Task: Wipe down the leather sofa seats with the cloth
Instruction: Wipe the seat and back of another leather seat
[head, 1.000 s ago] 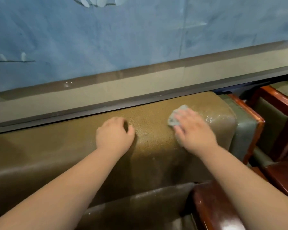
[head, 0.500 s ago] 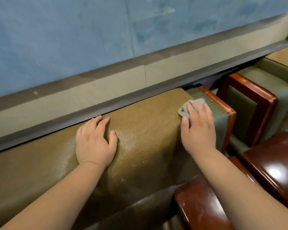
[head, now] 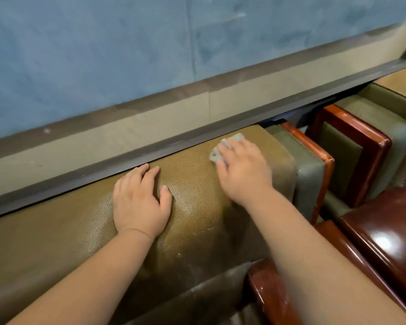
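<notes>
The olive-brown leather sofa back [head: 192, 184] runs across the middle of the head view, its top close under a dark wall ledge. My right hand [head: 243, 170] presses a small grey cloth [head: 229, 143] flat onto the top of the sofa back near its right end; the hand covers most of the cloth. My left hand [head: 138, 198] rests flat on the leather to the left, fingers straight, fingertips near the ledge, holding nothing. Pale dusty streaks show on the leather lower down.
A dark ledge [head: 150, 156] and a blue wall [head: 103, 55] stand right behind the sofa. At the right are the sofa's green side panel with red-brown wooden trim [head: 314, 156], a second wood-framed chair [head: 361, 146] and glossy wooden armrests [head: 384, 235].
My right hand has slid the cloth leftward, from the sofa back's right edge onto its top. My left hand has stayed flat on the leather. The view has shifted slightly.
</notes>
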